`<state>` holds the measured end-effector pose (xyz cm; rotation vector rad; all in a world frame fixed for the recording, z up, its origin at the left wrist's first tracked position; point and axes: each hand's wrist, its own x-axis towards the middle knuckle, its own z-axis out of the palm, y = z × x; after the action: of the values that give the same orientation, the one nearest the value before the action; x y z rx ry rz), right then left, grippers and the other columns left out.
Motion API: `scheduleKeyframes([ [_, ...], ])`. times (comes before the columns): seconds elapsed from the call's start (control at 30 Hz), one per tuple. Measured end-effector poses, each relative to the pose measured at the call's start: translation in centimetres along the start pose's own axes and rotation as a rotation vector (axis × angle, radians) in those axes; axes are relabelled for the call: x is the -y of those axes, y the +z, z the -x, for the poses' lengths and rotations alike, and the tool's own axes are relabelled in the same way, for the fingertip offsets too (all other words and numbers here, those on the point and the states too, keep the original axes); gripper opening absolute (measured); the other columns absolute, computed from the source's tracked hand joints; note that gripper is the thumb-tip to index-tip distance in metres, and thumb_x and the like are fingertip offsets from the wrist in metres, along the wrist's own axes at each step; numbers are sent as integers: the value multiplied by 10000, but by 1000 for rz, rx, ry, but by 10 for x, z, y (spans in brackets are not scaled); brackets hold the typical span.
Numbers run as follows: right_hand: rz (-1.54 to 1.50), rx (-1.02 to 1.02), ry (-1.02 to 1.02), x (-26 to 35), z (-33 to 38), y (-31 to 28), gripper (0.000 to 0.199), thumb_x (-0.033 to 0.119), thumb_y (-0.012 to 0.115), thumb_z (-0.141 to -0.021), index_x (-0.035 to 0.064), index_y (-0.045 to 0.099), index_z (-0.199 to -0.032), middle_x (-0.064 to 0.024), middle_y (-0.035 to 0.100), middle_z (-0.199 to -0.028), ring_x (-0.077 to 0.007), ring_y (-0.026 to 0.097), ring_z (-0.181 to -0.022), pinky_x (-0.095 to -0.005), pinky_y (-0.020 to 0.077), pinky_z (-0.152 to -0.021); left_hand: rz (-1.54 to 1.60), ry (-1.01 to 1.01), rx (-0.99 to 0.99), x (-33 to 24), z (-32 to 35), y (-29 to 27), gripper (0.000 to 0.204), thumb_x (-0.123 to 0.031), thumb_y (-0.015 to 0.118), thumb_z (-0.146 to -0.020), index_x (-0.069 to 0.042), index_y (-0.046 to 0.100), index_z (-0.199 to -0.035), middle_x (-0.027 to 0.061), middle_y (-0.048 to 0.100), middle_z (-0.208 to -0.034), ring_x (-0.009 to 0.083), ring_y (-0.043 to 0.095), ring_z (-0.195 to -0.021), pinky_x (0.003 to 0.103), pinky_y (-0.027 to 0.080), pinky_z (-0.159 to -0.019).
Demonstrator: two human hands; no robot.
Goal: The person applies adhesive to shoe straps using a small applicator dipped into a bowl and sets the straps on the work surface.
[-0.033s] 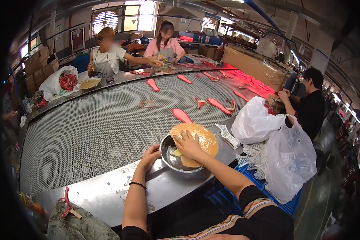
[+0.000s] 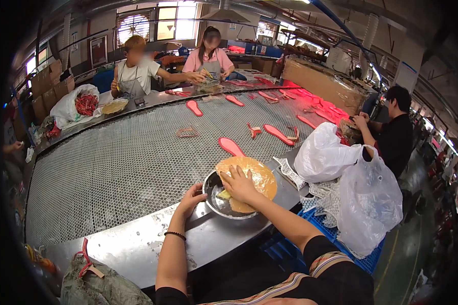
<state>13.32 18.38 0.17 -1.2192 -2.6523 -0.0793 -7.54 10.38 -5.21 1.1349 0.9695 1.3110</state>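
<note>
While left hand (image 2: 189, 199) steadies bowl (image 2: 220, 203), right hand (image 2: 237, 184) presses inside.

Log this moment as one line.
left hand: steadies metal bowl rim | right hand: palm on tan sheet over bowl | red insole beyond on mesh belt

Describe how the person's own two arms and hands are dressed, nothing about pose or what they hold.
Both forearms are bare, and neither the left hand nor the right hand wears a glove. A thin dark beaded bracelet circles the left wrist. The right upper arm has a short dark sleeve with a patterned tan and striped band at its hem. No rings or watch can be made out.
</note>
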Motion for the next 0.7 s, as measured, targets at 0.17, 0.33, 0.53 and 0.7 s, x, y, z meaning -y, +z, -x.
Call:
scheduleKeyframes([
  [0.17,-73,94,87,17,-2,-13,539,415,446,-878,186,370,-1360,-202,274,-1426,-409,225,-1324,-681,157,-993,42,-2,30,4,4,-4,572,-134,687,-777,-20,432,-1276,86,566,-1132,175,533,-1028,313,418,-919],
  [0.33,-107,297,237,22,-22,-27,828,437,633,-717,177,264,-1412,-215,161,-1470,-400,116,-1363,-667,92,-1021,43,-34,51,10,3,-8,593,-121,695,-771,-22,421,-1287,90,549,-1153,178,520,-1042,320,418,-920],
  [0.53,-70,242,204,23,-32,-14,839,396,661,-694,204,270,-1410,-233,147,-1469,-429,115,-1354,-661,89,-1024,93,-27,43,11,6,-10,621,-112,708,-754,-17,413,-1292,108,528,-1191,205,498,-1089,344,402,-950],
  [0.7,-128,252,153,25,-26,-21,775,311,642,-707,226,299,-1397,-246,168,-1455,-443,126,-1347,-670,98,-1016,87,-82,72,1,2,-6,607,-96,704,-746,-26,430,-1283,103,535,-1188,203,493,-1108,347,390,-965],
])
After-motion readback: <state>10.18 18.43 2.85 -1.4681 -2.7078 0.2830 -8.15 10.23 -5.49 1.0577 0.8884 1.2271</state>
